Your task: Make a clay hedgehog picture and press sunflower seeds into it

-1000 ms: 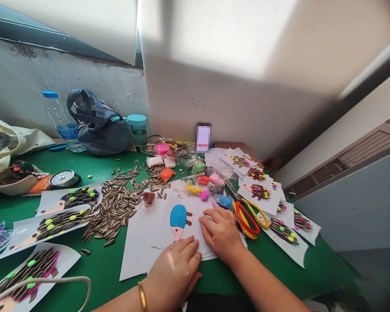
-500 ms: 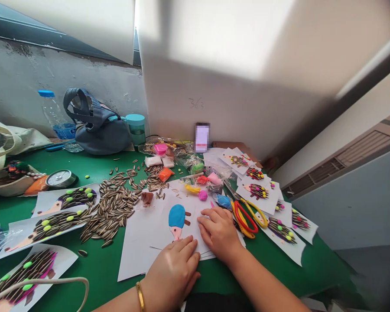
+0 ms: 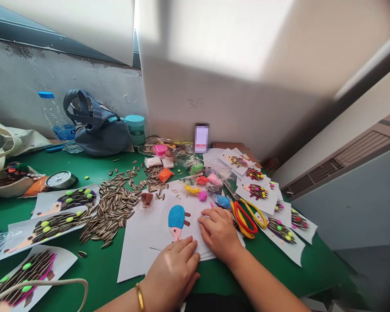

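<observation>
A hedgehog figure [image 3: 177, 219] of blue and pink modelling clay, with two brown feet, lies on white paper [image 3: 134, 247] in front of me. My left hand [image 3: 177, 264] rests at the paper's near edge with its fingers stretched out, and its fingertips are at the figure's pink snout. On the right part of the paper lies my right hand [image 3: 218, 234], its fingers slightly bent and spread, holding nothing. A brown clay lump [image 3: 146, 199] in clear wrap sits at the paper's upper left. Beyond my right hand are a magenta clay ball [image 3: 202, 196] and wrapped blue clay [image 3: 222, 201].
Sunflower seeds [image 3: 117, 203] are heaped left of the paper. Scissors with red and yellow handles [image 3: 245, 216] lie to the right. Finished seed hedgehog pictures [image 3: 259, 193] lie on both sides. A phone [image 3: 201, 138], blue bag [image 3: 102, 130] and plastic bottle [image 3: 63, 123] stand at the back.
</observation>
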